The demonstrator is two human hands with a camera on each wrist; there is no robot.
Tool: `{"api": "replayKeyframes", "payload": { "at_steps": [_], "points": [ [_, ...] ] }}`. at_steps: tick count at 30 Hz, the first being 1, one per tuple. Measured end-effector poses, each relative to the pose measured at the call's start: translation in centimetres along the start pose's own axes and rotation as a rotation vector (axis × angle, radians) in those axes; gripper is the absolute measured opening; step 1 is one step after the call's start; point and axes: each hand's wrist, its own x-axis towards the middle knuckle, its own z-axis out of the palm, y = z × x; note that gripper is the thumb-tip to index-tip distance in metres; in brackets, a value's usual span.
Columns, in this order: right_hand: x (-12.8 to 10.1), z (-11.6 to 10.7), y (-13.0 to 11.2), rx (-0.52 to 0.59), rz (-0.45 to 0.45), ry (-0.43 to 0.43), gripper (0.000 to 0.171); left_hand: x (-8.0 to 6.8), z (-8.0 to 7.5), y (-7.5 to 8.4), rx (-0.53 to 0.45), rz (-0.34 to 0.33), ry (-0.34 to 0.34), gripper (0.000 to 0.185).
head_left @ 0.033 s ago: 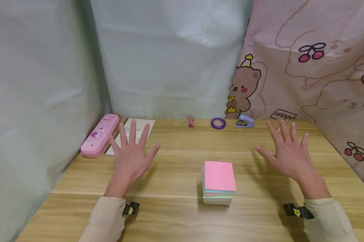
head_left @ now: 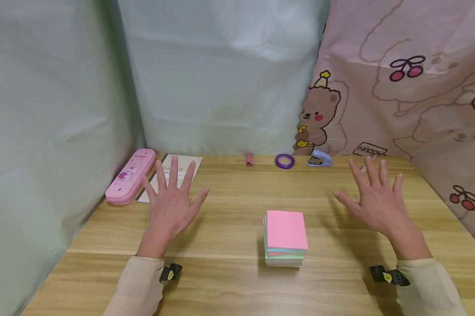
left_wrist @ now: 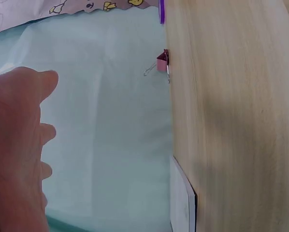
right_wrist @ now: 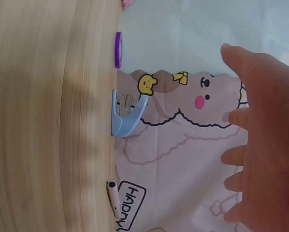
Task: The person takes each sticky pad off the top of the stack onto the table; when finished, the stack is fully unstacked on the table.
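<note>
Both hands hover over the wooden table with fingers spread and hold nothing. My left hand [head_left: 171, 210] is on the left, its fingertips overlapping a white notebook [head_left: 194, 163] in the head view. On the right, my right hand [head_left: 381, 206] partly covers a slim light pen [right_wrist: 114, 199] at the back. Between the hands, nearer the front, stands a stack of square sticky notes [head_left: 286, 230], pink on top with blue, green and pale layers below. Neither hand touches the stack.
A pink pencil case [head_left: 131, 176] lies at the far left beside the notebook. Along the back edge are a pink binder clip [head_left: 249, 159], a purple tape roll [head_left: 277, 161] and a light blue stapler [head_left: 325, 159]. Hanging cloths [head_left: 229, 79] enclose the table's back and sides.
</note>
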Motion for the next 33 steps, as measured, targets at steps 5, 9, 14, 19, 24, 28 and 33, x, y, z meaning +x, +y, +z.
{"api": "replayKeyframes", "payload": {
  "at_steps": [5,9,14,19,24,28,33],
  "points": [
    [-0.5,-0.6,-0.9,0.129,-0.080,0.011,0.087,-0.7,-0.3,2.0,-0.229,0.121,-0.133,0.085],
    [-2.0,-1.0,-3.2,0.431,-0.265,-0.089,0.075,-2.0,-0.9,5.3,-0.545,0.284,-0.361,0.101],
    [-2.9,-0.3,-5.6,0.679,-0.382,-0.325,0.080,-3.0,-0.5,8.4,-0.724,0.300,-0.543,0.120],
    [-2.9,0.7,-6.7,0.716,-0.389,-0.411,0.086,-3.6,1.0,10.0,-0.733,0.316,-0.597,0.125],
    [-3.0,1.2,-7.0,0.694,-0.388,-0.419,0.085,-3.6,1.6,10.7,-0.747,0.302,-0.596,0.124],
    [-3.1,1.2,-7.1,0.690,-0.383,-0.409,0.082,-3.4,2.0,11.0,-0.770,0.297,-0.587,0.116],
    [-3.2,1.4,-7.3,0.668,-0.388,-0.388,0.076,-3.2,2.6,11.3,-0.789,0.291,-0.590,0.106]
  ]
}}
